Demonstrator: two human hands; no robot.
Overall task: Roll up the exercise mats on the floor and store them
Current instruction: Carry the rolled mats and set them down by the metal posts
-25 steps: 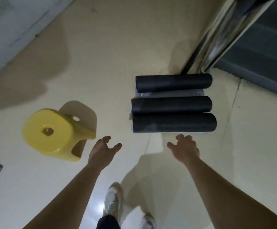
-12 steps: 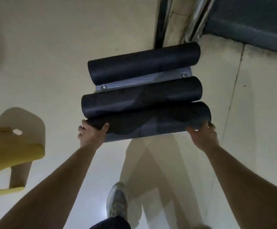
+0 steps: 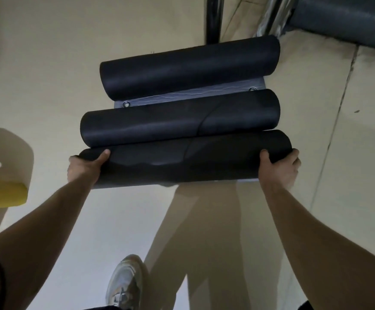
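Three black rolled exercise mats lie side by side on the pale floor. The nearest rolled mat [image 3: 182, 162] runs left to right in front of me. My left hand [image 3: 85, 167] grips its left end, thumb on top. My right hand [image 3: 279, 167] grips its right end the same way. Touching it behind is the middle rolled mat [image 3: 180, 121]. The far rolled mat [image 3: 188, 68] lies beyond a grey strip of flat mat [image 3: 182, 97] with metal eyelets.
A yellow plastic stool [image 3: 1, 193] sits at the left edge. A dark upright post [image 3: 213, 19] and a shiny metal rail [image 3: 269, 16] stand behind the mats. Dark steps [image 3: 347, 21] fill the top right. My shoe [image 3: 126, 283] is on the floor below.
Both hands have gone from open and apart from the mats to gripping the ends of the nearest roll. The view has moved closer to the mats.
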